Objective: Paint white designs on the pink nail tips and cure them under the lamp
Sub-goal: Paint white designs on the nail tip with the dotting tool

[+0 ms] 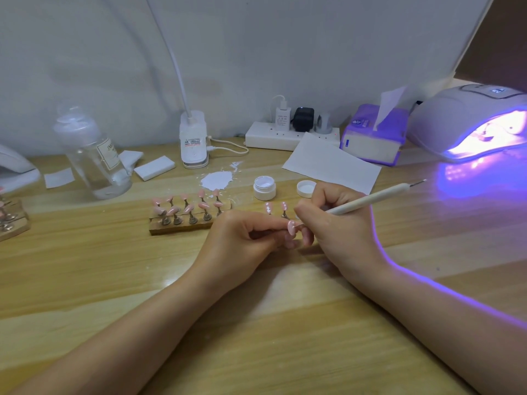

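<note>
My left hand (pixel 242 238) pinches a pink nail tip (pixel 291 227) on its small stand, just above the wooden table. My right hand (pixel 333 218) grips a white dotting pen (pixel 370 199), and the working end meets that tip. Two more pink tips with white dots (pixel 276 208) stand just behind my fingers. A wooden holder (pixel 182 228) carries several plain pink tips to the left. An open white jar of paint (pixel 264 188) and its lid (pixel 306 188) sit behind my hands. The curing lamp (pixel 470 124) glows violet at the far right.
A clear bottle (pixel 94 155), white pads (pixel 154 167) and a lamp base (pixel 194 141) line the back. A white spill (pixel 216 179), a paper sheet (pixel 330 163), a power strip (pixel 291 134) and a tissue box (pixel 373 135) lie behind the jar. Another holder (pixel 11 220) sits at the left edge.
</note>
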The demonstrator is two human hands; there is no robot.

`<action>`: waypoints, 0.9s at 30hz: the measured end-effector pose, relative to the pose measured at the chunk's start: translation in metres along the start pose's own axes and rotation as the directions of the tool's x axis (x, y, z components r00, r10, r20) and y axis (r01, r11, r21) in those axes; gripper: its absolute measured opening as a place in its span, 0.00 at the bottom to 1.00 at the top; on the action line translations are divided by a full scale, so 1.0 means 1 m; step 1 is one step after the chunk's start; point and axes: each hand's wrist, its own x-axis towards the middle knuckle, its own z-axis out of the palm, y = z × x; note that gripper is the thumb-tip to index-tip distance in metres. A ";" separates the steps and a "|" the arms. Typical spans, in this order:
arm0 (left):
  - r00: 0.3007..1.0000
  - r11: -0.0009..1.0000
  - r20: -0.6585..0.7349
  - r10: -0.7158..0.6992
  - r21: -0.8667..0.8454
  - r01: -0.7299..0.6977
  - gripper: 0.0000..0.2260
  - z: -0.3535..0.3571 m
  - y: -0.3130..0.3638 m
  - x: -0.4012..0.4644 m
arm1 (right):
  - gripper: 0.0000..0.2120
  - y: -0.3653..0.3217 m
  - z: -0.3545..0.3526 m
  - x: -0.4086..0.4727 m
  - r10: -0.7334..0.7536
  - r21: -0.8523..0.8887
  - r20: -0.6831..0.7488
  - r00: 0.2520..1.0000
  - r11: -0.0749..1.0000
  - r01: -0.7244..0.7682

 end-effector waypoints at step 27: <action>1.000 1.000 -0.012 0.007 -0.005 -0.007 0.08 0.000 0.001 0.000 | 0.18 0.002 0.000 0.001 0.013 0.002 -0.007 1.000 1.000 -0.013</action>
